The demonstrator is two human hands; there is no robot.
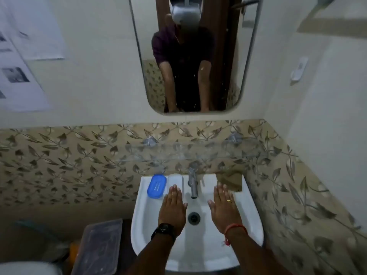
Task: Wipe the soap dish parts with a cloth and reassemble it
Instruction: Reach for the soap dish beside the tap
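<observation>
White basin [143,215] under wall mirror: left hand [172,208] and right hand [224,207] flat, fingers spread, empty, poised between blue soap dish [156,186] and brown cloth [230,180].

White sink [143,231] with tap [193,181], mirror [190,56] above, glass shelf [190,153] between

Blue oval soap dish part [156,186] lies flat on my sink's back left ledge, clear part [175,179] just beside it, brown cloth [230,180] spread on the back right corner.
</observation>
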